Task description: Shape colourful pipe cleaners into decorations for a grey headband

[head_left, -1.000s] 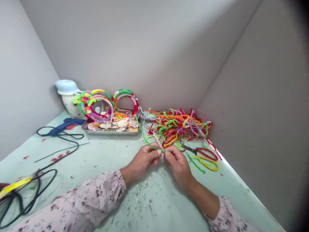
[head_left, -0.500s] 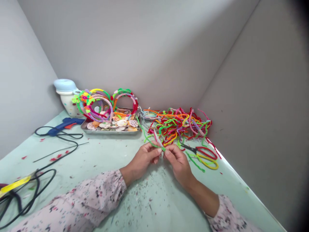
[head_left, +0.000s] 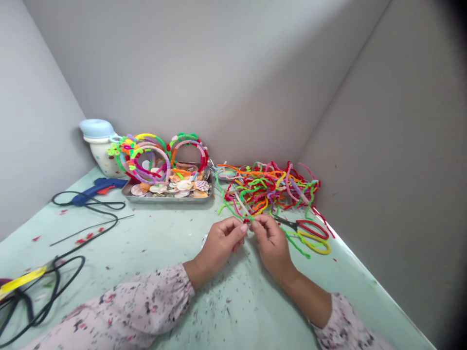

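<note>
My left hand (head_left: 222,243) and my right hand (head_left: 273,245) meet near the middle of the table, fingertips pinched close together. Between them is a small twisted piece of green pipe cleaner (head_left: 251,219) with a red bit beside my left fingertips. A long green strand rises from it toward the back left, and a pale strip (head_left: 242,203) sticks up alongside. My right hand pinches the green part; my left thumb and finger press at the red bit. Just behind lies a tangled pile of coloured pipe cleaners (head_left: 270,187).
Scissors (head_left: 310,233) with red and yellow handles lie right of my right hand. A metal tray (head_left: 168,200) of shells and fuzzy rings (head_left: 151,160) stands at back left. Further left are a blue glue gun (head_left: 97,189), black cables (head_left: 54,282) and a white container (head_left: 105,153).
My hands have shifted slightly right with the green piece. My left fingers have moved off the green strand, and the red bit now shows between the hands.
</note>
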A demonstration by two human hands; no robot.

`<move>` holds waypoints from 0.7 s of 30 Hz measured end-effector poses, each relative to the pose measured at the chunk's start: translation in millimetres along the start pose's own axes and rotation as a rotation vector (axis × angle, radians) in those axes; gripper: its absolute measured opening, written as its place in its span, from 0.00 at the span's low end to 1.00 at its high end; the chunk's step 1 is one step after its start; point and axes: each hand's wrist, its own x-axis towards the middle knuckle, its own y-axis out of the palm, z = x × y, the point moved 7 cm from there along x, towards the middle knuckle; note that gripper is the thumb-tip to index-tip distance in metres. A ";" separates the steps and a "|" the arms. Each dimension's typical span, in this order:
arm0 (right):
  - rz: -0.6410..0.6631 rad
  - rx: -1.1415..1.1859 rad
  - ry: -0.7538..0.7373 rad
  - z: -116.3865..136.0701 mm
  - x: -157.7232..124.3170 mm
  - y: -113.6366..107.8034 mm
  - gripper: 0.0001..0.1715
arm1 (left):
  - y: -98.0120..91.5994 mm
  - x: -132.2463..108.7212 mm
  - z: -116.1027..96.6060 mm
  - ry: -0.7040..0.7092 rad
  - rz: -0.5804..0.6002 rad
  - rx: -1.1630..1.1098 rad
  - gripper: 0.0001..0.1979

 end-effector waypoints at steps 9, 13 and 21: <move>0.128 -0.019 -0.039 5.3 -0.6 10.5 0.08 | -4.4 1.7 6.4 -0.022 -0.047 0.055 0.11; 0.162 -0.035 -0.034 5.0 -1.0 12.4 0.08 | -6.0 2.0 9.2 -0.033 -0.063 0.072 0.10; 0.182 -0.059 -0.047 6.2 -1.1 13.6 0.08 | -8.5 1.0 7.4 -0.021 -0.097 0.138 0.10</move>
